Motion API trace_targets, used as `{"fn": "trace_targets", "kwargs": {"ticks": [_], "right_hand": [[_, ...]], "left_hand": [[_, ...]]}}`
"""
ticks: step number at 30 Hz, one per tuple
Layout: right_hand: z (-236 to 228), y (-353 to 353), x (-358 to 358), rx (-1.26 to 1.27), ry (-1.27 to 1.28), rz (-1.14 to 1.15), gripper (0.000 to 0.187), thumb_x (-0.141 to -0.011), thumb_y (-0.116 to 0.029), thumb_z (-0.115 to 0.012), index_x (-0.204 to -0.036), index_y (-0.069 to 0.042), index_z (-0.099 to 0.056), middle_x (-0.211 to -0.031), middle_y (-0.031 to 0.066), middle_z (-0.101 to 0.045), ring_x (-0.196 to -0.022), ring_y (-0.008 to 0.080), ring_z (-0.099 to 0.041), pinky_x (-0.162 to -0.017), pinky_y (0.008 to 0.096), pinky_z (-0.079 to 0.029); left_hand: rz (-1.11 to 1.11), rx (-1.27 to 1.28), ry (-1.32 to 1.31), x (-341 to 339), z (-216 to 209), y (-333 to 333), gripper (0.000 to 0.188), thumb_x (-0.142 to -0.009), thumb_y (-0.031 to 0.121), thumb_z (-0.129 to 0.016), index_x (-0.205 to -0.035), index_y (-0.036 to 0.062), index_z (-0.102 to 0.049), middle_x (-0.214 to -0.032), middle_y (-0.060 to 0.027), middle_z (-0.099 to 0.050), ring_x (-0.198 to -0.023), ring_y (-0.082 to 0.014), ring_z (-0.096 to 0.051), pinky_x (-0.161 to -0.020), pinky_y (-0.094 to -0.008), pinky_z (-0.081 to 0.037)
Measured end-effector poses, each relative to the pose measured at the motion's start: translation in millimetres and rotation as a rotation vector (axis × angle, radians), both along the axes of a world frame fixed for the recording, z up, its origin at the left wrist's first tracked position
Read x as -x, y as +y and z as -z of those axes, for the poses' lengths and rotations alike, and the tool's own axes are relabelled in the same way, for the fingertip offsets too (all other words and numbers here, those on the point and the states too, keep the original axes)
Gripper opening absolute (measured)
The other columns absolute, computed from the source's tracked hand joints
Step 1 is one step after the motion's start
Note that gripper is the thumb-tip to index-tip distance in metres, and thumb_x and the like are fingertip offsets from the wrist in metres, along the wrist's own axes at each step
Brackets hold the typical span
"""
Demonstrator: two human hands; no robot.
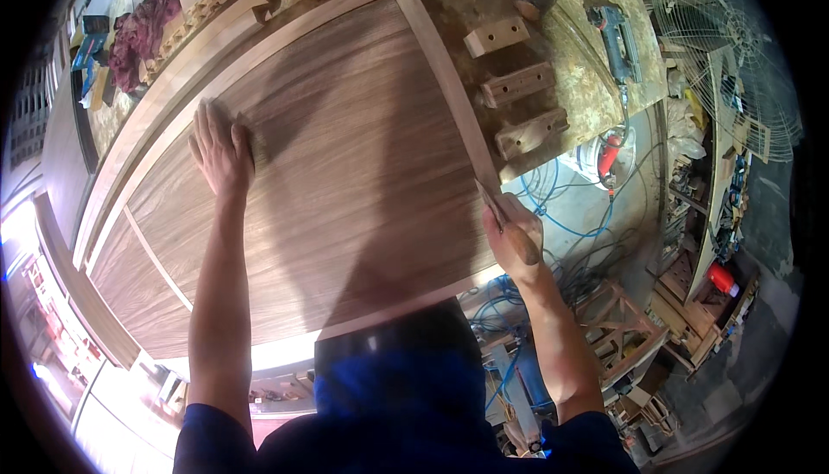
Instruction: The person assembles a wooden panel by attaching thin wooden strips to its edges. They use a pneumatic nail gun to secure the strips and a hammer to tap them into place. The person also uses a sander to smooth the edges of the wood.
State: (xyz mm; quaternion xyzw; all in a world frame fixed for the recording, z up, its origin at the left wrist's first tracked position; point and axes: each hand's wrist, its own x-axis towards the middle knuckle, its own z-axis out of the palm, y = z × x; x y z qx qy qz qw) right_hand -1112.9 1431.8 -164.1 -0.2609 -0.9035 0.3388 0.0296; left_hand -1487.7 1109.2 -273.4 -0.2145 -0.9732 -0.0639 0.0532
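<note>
Workshop light comes strong from the left side, and on the right a wire fan guard (730, 38) stands above crowded shelves. Before you lies a large wooden panel (371, 163) with a paler frame (443, 85), flat on the stained bench (591, 104); its near right corner seems to reach past the bench edge, perhaps so that you can stand close to it.

Your left hand (223, 150) rests spread on the panel near its far left edge, palm down, and closes on nothing that I can see. Probably it steadies the panel and carries some of your weight while you lean over it. Your right hand (515, 225) is closed around a wooden-handled tool (521, 244), whose thin blade points away from you, at the right strip of the frame. I cannot tell if this blade touches the wood. Such a hold, with the handle in the palm, seems chosen for control along the edge.

Three drilled wooden blocks (518, 85) stand in a row beyond the right strip, just beside it, maybe kept within reach. Farther right, a power tool (611, 42) lies on the bench, apart from your work.
</note>
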Motion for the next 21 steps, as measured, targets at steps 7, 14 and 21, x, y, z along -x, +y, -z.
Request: {"fn": "trace_targets", "kwargs": {"ticks": [7, 14, 21], "right_hand": [[2, -7, 4, 0.020, -0.028, 0.081, 0.005, -0.096, -0.006, -0.067, -0.100, -0.004, -0.065, -0.092, 0.0168, -0.066, -0.079, 0.0394, -0.070, -0.066, 0.0420, -0.056], [1, 2, 8, -0.015, -0.060, 0.071, 0.017, -0.100, -0.018, -0.068, -0.097, -0.001, -0.069, -0.089, 0.0201, -0.070, -0.080, 0.0405, -0.070, -0.065, 0.0443, -0.054], [8, 6, -2, 0.039, -0.041, 0.054, 0.008, -0.096, -0.001, -0.065, -0.104, -0.003, -0.066, -0.093, 0.0170, -0.066, -0.085, 0.0386, -0.071, -0.071, 0.0408, -0.057]], "left_hand": [[0.018, 0.009, -0.002, -1, -3, 0, 0.068, -0.111, 0.046, -0.039, -0.169, 0.0126, -0.024, -0.176, -0.0086, -0.026, -0.163, -0.0277, -0.019, -0.132, -0.0531, -0.011], [-0.002, 0.022, -0.010, -1, -5, 0, 0.069, -0.111, 0.048, -0.039, -0.170, 0.0151, -0.022, -0.176, -0.0058, -0.024, -0.164, -0.0258, -0.018, -0.132, -0.0532, -0.011], [0.005, 0.023, -0.007, 3, 1, -1, 0.070, -0.110, 0.047, -0.040, -0.170, 0.0162, -0.023, -0.176, -0.0053, -0.024, -0.164, -0.0252, -0.018, -0.133, -0.0527, -0.011]]}}
